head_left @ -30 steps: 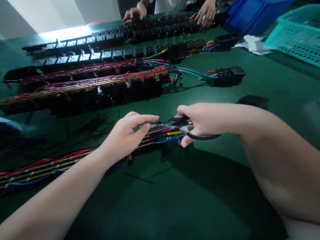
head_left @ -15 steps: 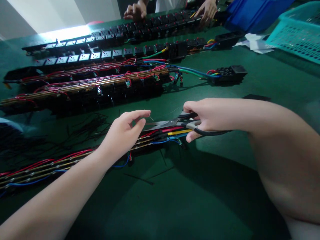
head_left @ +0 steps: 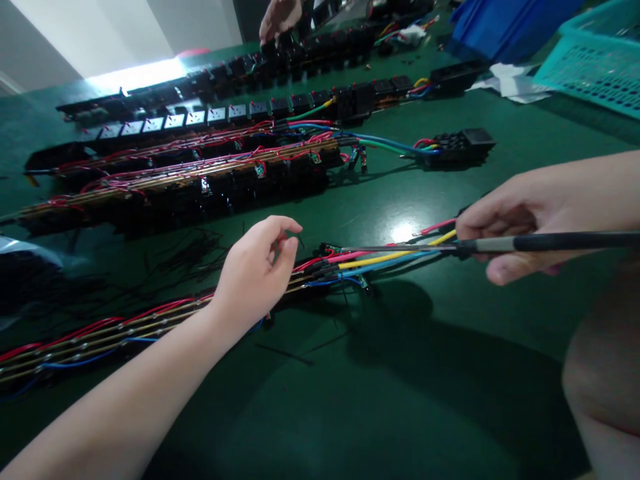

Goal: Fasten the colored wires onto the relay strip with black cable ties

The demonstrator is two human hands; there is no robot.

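Head view: green mat, socket strips, pale wall. Left hand pinches perhaps a tie offcut; right hand grips scissors.

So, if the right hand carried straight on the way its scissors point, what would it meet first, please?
The right hand holds the scissors pointing left along the coloured wires. Going straight on, the tips would probably first meet the left hand, whose fingers pinch a small black piece; depth is uncertain.

The right hand moves away to the right with the scissors. The left hand lifts a tiny black piece. The far hands pull back.
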